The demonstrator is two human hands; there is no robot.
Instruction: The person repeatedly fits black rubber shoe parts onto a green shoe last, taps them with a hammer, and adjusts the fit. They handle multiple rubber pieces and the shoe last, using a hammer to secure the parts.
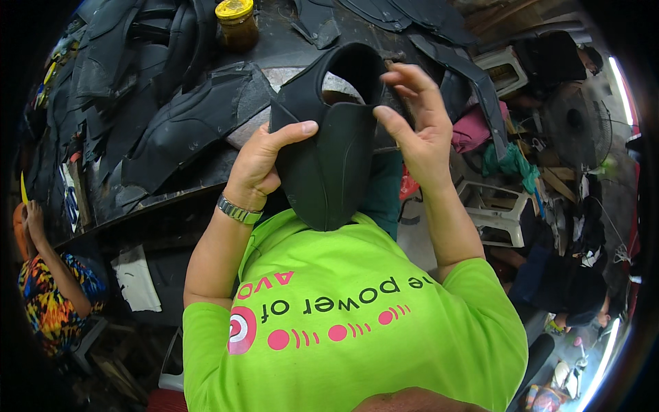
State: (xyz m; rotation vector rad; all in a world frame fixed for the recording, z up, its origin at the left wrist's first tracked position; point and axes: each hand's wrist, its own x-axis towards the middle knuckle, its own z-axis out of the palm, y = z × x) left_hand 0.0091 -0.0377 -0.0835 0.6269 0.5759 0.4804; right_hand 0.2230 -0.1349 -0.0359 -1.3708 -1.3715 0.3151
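A black shoe upper (329, 161) hangs over the table's near edge, toe toward my body and its round collar opening facing up. My left hand (264, 158) is closed on its left side, thumb lying on top and the other fingers hidden beneath. At the right of the collar is my right hand (419, 127), its fingers apart and slightly bent. The right thumb tip comes close to the collar's edge; whether it touches, I cannot tell. Just left of the held upper lies another flat black shoe upper (185, 120) with a grey end.
The dark table (274, 27) bears piles of black uppers (117, 62) and a jar with a yellow lid (237, 24). White stools (491, 213) and a standing fan (580, 127) are to the right. At the far left sits a person in a colourful shirt (55, 295).
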